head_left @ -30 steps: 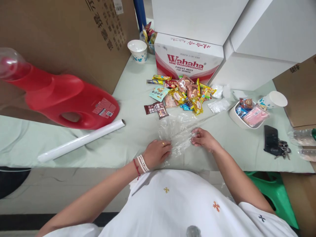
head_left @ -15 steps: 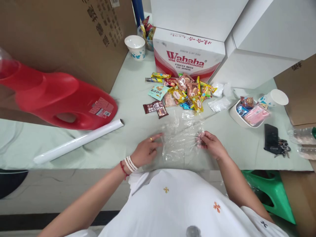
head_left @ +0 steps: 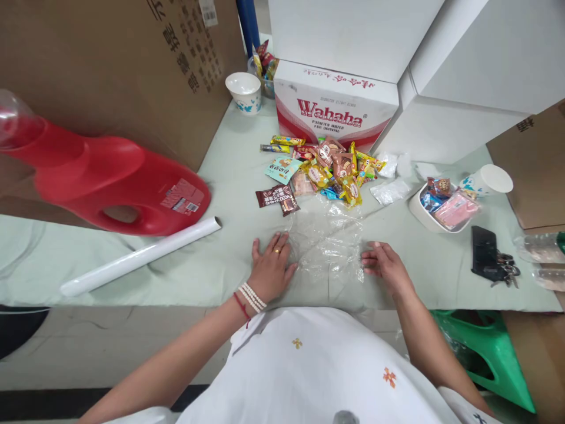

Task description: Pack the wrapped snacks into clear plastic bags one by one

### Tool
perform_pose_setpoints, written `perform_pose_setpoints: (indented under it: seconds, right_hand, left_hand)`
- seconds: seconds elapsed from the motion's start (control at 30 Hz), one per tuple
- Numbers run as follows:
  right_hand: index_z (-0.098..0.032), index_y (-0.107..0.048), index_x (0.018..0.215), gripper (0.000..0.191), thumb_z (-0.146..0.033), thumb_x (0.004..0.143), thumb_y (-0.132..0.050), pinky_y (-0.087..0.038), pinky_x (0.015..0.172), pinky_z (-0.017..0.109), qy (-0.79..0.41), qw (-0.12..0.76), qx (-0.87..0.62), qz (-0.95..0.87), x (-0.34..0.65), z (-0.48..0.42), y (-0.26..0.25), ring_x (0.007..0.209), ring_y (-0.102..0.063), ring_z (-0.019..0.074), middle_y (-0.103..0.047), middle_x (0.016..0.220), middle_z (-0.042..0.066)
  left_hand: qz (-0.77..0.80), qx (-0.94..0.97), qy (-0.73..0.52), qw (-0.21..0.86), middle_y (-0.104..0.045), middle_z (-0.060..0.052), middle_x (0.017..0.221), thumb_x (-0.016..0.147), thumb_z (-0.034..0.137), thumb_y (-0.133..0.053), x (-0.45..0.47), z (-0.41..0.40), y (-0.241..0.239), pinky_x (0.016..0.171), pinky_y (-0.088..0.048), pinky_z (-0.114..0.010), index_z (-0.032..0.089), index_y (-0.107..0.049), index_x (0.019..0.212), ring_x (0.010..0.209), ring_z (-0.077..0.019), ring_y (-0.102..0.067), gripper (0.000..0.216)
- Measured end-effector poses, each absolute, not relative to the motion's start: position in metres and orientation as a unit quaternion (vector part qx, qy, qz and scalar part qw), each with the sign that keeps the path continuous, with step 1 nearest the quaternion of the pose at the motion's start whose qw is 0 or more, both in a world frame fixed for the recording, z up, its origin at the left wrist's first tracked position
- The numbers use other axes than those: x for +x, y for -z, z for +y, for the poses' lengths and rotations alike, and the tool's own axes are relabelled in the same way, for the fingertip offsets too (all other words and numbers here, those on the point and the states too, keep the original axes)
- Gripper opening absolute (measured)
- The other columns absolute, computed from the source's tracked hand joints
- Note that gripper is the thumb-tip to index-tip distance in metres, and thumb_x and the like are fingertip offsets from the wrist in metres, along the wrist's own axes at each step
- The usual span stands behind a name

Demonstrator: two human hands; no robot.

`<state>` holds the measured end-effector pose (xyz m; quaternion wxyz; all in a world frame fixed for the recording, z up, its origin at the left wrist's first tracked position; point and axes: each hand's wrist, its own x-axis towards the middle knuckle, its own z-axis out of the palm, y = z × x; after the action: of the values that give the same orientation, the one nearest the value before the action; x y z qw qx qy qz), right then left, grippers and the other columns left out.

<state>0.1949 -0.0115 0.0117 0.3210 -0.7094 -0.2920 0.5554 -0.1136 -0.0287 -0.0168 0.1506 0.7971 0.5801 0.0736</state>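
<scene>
A crinkled sheet of clear plastic film (head_left: 329, 244) lies spread on the pale green table cover (head_left: 229, 176) in front of me. My left hand (head_left: 271, 265) rests flat at the film's left edge, fingers stretched out, a ring on one finger. My right hand (head_left: 383, 265) lies at the film's right edge with its fingers curled loosely on the plastic. Just beyond the film sits a pile of small wrapped snacks (head_left: 324, 168). Two brown cocoa packets (head_left: 278, 197) lie at the pile's near left.
A red detergent jug (head_left: 110, 182) lies on its side at left, a white roll (head_left: 141, 256) in front of it. A Wahaha carton (head_left: 335, 106) and white boxes stand behind. A white dish of snacks (head_left: 444, 203), paper cups, a phone with keys (head_left: 485, 253) are at right.
My hands have moved apart, pulling the bunched film open and laying it flat. The left hand has gone from curled on the plastic to flat.
</scene>
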Motion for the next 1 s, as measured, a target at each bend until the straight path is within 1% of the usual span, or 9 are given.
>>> perform_pose_setpoints:
  seconds: [0.13, 0.23, 0.33, 0.43, 0.53, 0.67, 0.77, 0.87, 1.0]
  right_hand:
    - [-0.027, -0.048, 0.13, 0.068, -0.053, 0.074, -0.077, -0.052, 0.06, 0.032, -0.525, 0.275, -0.705, -0.388, 0.182, -0.015, -0.004, 0.073, -0.065, 0.0212, -0.067, 0.084, 0.001]
    - [-0.024, -0.057, 0.115, 0.05, -0.049, 0.075, -0.075, -0.048, 0.059, 0.031, -0.542, 0.257, -0.675, -0.43, 0.194, -0.026, 0.002, 0.058, -0.055, 0.0162, -0.058, 0.067, -0.005]
    - [-0.021, -0.064, 0.1, 0.044, -0.054, 0.072, -0.075, -0.044, 0.055, 0.029, -0.575, 0.222, -0.671, -0.411, 0.237, -0.034, 0.0, 0.055, -0.052, 0.0145, -0.059, 0.068, -0.003]
    - [-0.02, -0.067, 0.09, 0.043, -0.059, 0.075, -0.071, -0.043, 0.056, 0.03, -0.491, 0.182, -0.714, -0.465, 0.271, -0.015, -0.011, 0.06, -0.054, 0.017, -0.063, 0.07, 0.002]
    - [-0.02, -0.07, 0.093, 0.039, -0.058, 0.084, -0.063, -0.047, 0.071, 0.033, -0.317, 0.192, -0.74, -0.562, 0.262, 0.041, -0.018, 0.075, -0.06, 0.0213, -0.07, 0.082, 0.006]
    - [-0.017, -0.065, 0.123, 0.056, -0.057, 0.084, -0.068, -0.048, 0.08, 0.034, -0.238, 0.147, -0.757, -0.59, 0.199, 0.124, -0.017, 0.09, -0.066, 0.026, -0.071, 0.116, 0.015]
    - [-0.018, -0.068, 0.121, 0.051, -0.051, 0.082, -0.073, -0.047, 0.076, 0.033, -0.215, 0.074, -0.759, -0.61, 0.169, 0.148, -0.012, 0.094, -0.066, 0.0292, -0.072, 0.11, 0.015]
    - [-0.02, -0.071, 0.118, 0.041, -0.042, 0.084, -0.069, -0.046, 0.075, 0.033, -0.172, 0.091, -0.757, -0.624, 0.178, 0.133, -0.017, 0.088, -0.065, 0.027, -0.071, 0.105, 0.013]
    - [-0.018, -0.068, 0.126, 0.046, -0.041, 0.086, -0.064, -0.05, 0.077, 0.036, -0.147, 0.195, -0.715, -0.655, 0.204, 0.082, -0.046, 0.077, -0.06, 0.0229, -0.067, 0.108, 0.012]
  left_hand:
    - [0.569, 0.802, -0.07, 0.166, -0.041, -0.019, 0.162, 0.095, 0.033, -0.053, -0.118, -0.036, 0.02, 0.115, -0.009, -0.08, 0.024, -0.05, 0.15, 0.151, -0.0398, -0.037, 0.056]
    - [0.563, 0.805, -0.067, 0.177, -0.04, -0.018, 0.163, 0.092, 0.038, -0.057, -0.13, -0.037, 0.022, 0.116, -0.006, -0.079, 0.025, -0.041, 0.157, 0.149, -0.0407, -0.039, 0.068]
    - [0.549, 0.813, -0.068, 0.184, -0.041, -0.017, 0.162, 0.091, 0.043, -0.059, -0.146, -0.041, 0.027, 0.12, -0.005, -0.075, 0.025, -0.037, 0.159, 0.149, -0.0397, -0.039, 0.074]
    - [0.535, 0.821, -0.067, 0.189, -0.039, -0.016, 0.163, 0.09, 0.042, -0.06, -0.155, -0.046, 0.03, 0.12, -0.004, -0.075, 0.025, -0.04, 0.157, 0.151, -0.0399, -0.035, 0.072]
    - [0.532, 0.821, -0.078, 0.191, -0.039, -0.016, 0.164, 0.09, 0.04, -0.059, -0.153, -0.049, 0.028, 0.118, -0.007, -0.077, 0.025, -0.047, 0.153, 0.152, -0.041, -0.033, 0.065]
    - [0.578, 0.783, -0.144, 0.181, -0.061, -0.013, 0.146, 0.1, 0.034, -0.046, -0.142, -0.045, 0.026, 0.118, -0.016, -0.073, 0.026, -0.069, 0.124, 0.143, -0.0349, -0.048, 0.034]
    - [0.617, 0.751, -0.172, 0.156, -0.07, -0.013, 0.129, 0.1, 0.032, -0.048, -0.132, -0.042, 0.027, 0.118, -0.021, -0.071, 0.026, -0.072, 0.112, 0.135, -0.0333, -0.055, 0.028]
    - [0.614, 0.76, -0.15, 0.149, -0.062, -0.017, 0.142, 0.094, 0.036, -0.058, -0.126, -0.043, 0.027, 0.118, -0.017, -0.073, 0.025, -0.066, 0.131, 0.145, -0.0383, -0.044, 0.039]
    - [0.582, 0.787, -0.122, 0.167, -0.039, -0.018, 0.164, 0.091, 0.039, -0.061, -0.127, -0.046, 0.025, 0.119, -0.005, -0.077, 0.025, -0.047, 0.152, 0.151, -0.0413, -0.034, 0.064]
